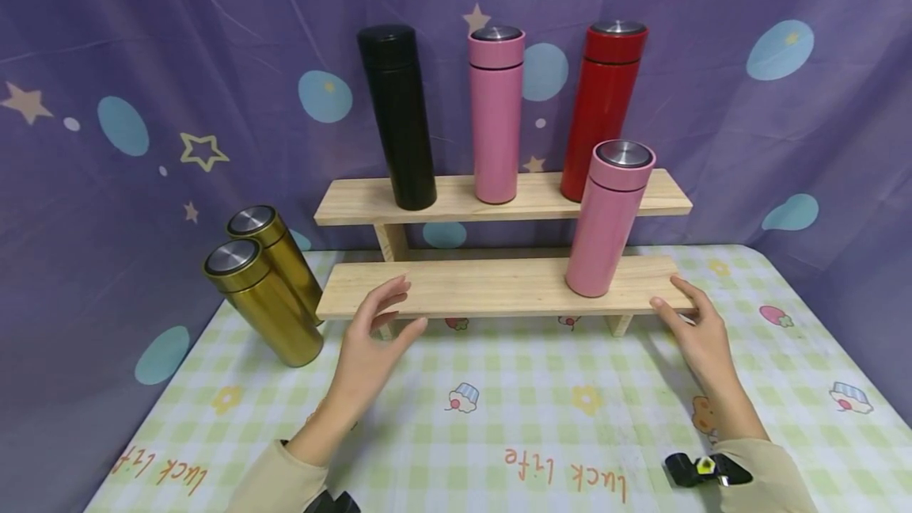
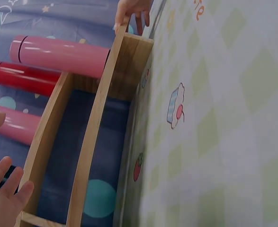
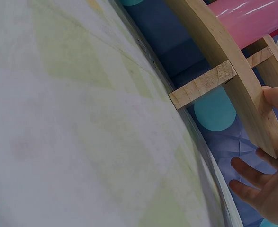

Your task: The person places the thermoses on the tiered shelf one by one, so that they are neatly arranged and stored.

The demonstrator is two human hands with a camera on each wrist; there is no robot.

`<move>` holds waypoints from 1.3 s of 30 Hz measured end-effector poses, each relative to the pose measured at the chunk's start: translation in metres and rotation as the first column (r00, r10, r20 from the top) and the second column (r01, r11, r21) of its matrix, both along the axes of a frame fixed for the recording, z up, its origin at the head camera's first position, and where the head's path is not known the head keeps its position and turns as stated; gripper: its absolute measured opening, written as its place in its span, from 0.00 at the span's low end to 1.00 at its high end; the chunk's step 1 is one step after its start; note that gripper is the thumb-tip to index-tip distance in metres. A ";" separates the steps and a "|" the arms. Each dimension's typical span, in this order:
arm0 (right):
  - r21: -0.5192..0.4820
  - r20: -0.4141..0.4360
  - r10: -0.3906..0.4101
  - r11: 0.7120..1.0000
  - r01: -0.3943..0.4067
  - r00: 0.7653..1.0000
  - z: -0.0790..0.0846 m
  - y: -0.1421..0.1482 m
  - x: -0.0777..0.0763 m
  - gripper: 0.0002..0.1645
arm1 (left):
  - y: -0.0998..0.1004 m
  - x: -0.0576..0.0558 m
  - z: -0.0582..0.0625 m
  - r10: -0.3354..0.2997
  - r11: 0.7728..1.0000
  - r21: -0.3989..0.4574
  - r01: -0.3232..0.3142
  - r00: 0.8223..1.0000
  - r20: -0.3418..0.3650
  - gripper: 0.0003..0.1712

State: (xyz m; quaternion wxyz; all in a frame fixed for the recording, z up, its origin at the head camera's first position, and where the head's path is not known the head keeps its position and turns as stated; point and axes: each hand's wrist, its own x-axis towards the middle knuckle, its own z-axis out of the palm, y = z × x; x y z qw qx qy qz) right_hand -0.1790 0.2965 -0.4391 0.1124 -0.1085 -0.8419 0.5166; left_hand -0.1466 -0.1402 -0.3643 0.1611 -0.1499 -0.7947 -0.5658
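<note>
A two-tier wooden shelf (image 1: 456,288) stands on the table. On its lower tier, toward the right, stands a pink thermos bottle (image 1: 611,220). The upper tier bears a black thermos bottle (image 1: 399,117), another pink thermos bottle (image 1: 496,117) and a red thermos bottle (image 1: 606,109). My right hand (image 1: 701,331) grips the right end of the lower tier, its thumb (image 3: 275,97) on the board in the right wrist view. Near the lower tier's left front edge is my left hand (image 1: 374,335), holding nothing, thumb and fingers spread apart.
Two gold thermos bottles (image 1: 274,303) stand left of the shelf, one in front of the other. A green-and-white checked tablecloth (image 1: 527,386) covers the table. Behind it hangs a purple curtain (image 1: 235,38) printed with stars and blue spots.
</note>
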 end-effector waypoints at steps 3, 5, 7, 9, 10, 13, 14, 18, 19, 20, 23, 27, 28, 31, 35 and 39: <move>0.001 -0.001 0.000 1.000 0.000 1.000 -0.001 0.000 0.000 0.45 | -0.012 -0.001 -0.010 0.003 1.000 -0.015 -0.003 1.000 0.003 0.34; 0.002 0.002 0.000 1.000 0.000 1.000 -0.001 0.000 -0.001 0.46 | -0.017 0.002 -0.011 0.007 1.000 -0.025 -0.007 1.000 0.005 0.35; -0.001 0.003 -0.001 1.000 0.001 1.000 -0.001 0.000 -0.001 0.46 | -0.022 0.004 -0.013 0.010 1.000 -0.028 -0.010 1.000 0.004 0.35; -0.004 0.004 -0.004 1.000 0.004 1.000 -0.001 0.001 -0.001 0.46 | -0.028 0.006 -0.014 0.010 0.999 -0.033 -0.009 1.000 0.003 0.35; -0.006 0.004 -0.005 1.000 0.005 1.000 -0.001 0.001 -0.001 0.46 | -0.030 0.007 -0.015 0.011 0.999 -0.033 -0.011 1.000 0.003 0.35; -0.008 0.002 -0.009 1.000 0.009 1.000 -0.001 0.001 -0.001 0.46 | -0.037 0.010 -0.017 0.012 0.999 -0.031 -0.012 1.000 0.000 0.35; -0.007 0.002 -0.009 1.000 0.009 1.000 -0.001 0.001 -0.001 0.46 | -0.039 0.011 -0.017 0.016 0.999 -0.033 -0.016 1.000 -0.004 0.34; -0.004 0.003 -0.009 1.000 0.009 1.000 -0.002 0.001 0.000 0.46 | -0.046 0.016 -0.018 0.038 0.998 -0.042 -0.039 0.999 -0.008 0.34; -0.004 0.002 -0.009 1.000 0.009 1.000 -0.002 0.001 0.000 0.46 | -0.048 0.017 -0.018 0.043 0.998 -0.040 -0.043 0.999 -0.009 0.34; -0.004 0.002 -0.008 1.000 0.008 1.000 -0.002 0.001 0.000 0.46 | -0.050 0.018 -0.019 0.046 0.998 -0.038 -0.046 0.999 -0.011 0.35; -0.007 0.000 -0.007 1.000 0.007 1.000 -0.002 0.001 0.000 0.45 | -0.057 0.021 -0.020 0.059 0.997 -0.050 -0.060 0.998 -0.016 0.36; -0.012 0.001 -0.007 1.000 0.007 1.000 -0.002 0.000 0.000 0.45 | -0.067 0.025 -0.022 0.097 0.992 -0.078 -0.098 0.995 -0.026 0.36; -0.011 0.001 -0.007 1.000 0.007 1.000 -0.002 0.000 0.000 0.45 | -0.069 0.026 -0.023 0.108 0.990 -0.088 -0.110 0.994 -0.027 0.36; -0.011 0.003 -0.005 1.000 0.006 1.000 -0.002 0.000 0.000 0.45 | -0.077 0.030 -0.024 0.145 0.986 -0.081 -0.147 0.989 -0.024 0.36; -0.016 0.004 0.000 1.000 0.000 1.000 -0.001 0.001 0.000 0.46 | -0.086 0.035 -0.026 0.196 0.979 -0.061 -0.196 0.981 -0.013 0.37; -0.012 0.001 0.000 1.000 0.000 1.000 -0.001 0.001 0.000 0.45 | -0.095 0.040 -0.029 0.247 0.968 -0.040 -0.247 0.969 -0.011 0.37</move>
